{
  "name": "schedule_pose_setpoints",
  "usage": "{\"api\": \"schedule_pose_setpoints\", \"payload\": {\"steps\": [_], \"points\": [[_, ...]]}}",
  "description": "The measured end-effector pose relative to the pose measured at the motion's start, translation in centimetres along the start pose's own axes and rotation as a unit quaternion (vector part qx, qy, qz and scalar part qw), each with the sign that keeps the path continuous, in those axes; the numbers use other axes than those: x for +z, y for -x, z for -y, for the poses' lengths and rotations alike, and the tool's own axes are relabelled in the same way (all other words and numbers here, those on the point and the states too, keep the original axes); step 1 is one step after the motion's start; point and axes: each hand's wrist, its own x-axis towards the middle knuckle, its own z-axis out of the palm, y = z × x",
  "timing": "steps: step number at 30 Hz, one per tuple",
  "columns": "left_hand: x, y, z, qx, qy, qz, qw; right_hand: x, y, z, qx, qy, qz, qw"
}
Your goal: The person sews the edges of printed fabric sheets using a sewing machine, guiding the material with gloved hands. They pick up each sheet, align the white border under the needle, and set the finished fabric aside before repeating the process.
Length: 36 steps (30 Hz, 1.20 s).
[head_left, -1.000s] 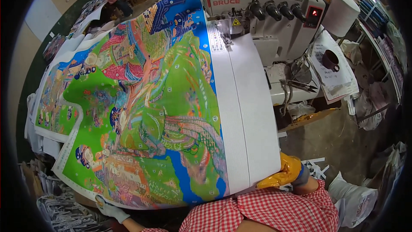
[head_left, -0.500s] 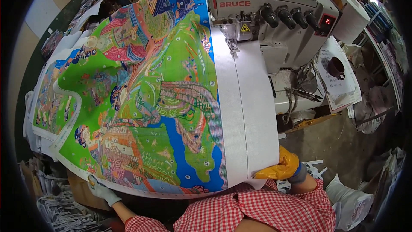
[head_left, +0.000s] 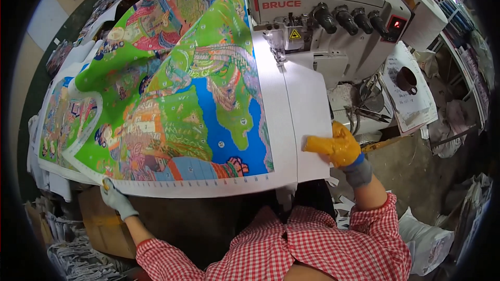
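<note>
A large printed cross-stitch canvas [head_left: 190,127], green, blue and many-coloured with a wide white margin, spreads before me and runs under the presser foot [head_left: 279,56] of a sewing machine [head_left: 338,13]. My right hand [head_left: 338,148], in a yellow coated glove, grips the canvas's right white edge, its thumb on top and the other fingers partly hidden. At the near left edge, my left hand [head_left: 119,200] in a pale glove pinches the white border. Folds rise in the canvas's left and middle. A line runs down the white margin from the presser foot.
A brown cup [head_left: 407,81] stands on papers at the right, with scissors [head_left: 371,87] beside the machine. A large white thread cone [head_left: 424,18] is behind. Below left sit a cardboard box [head_left: 107,224] and stacked cloth [head_left: 78,257]; a white plastic bag [head_left: 424,242] lies right.
The canvas has slid away from me, toward and past the machine. Both my hands have moved forward with it, the right one farther, and the near border now lies well ahead of my body.
</note>
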Motion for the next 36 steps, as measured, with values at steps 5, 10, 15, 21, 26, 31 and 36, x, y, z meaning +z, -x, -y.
{"api": "schedule_pose_setpoints", "payload": {"steps": [5,10,15,21,26,31,36], "points": [[3.8,-2.6,-0.4,0.038,-0.093,-0.005,0.995,-0.5,-1.5,-1.3,0.038,0.103,0.012,0.994],[5.9,-4.5,-0.5,0.031,-0.075,0.021,0.996,0.7,0.7,-1.5,0.03,-0.279,0.006,0.96],[6.0,-4.9,0.5,-0.017,-0.012,0.04,0.999,0.7,1.5,-1.2,-0.229,0.399,-0.021,0.888],[9.0,-5.3,1.3,0.04,-0.069,0.027,0.996,0.3,0.9,-1.7,-0.18,0.394,-0.03,0.901],[12.4,-7.8,1.4,0.026,-0.025,0.06,0.998,0.1,0.9,-2.2,0.04,0.334,-0.019,0.942],[16.2,-10.8,3.7,0.182,-0.085,-0.02,0.979,0.9,3.9,-2.2,-0.049,-0.038,-0.074,0.995],[20.8,-12.3,1.1,0.085,0.039,0.05,0.994,2.4,4.6,0.8,0.011,0.065,-0.071,0.995]]}}
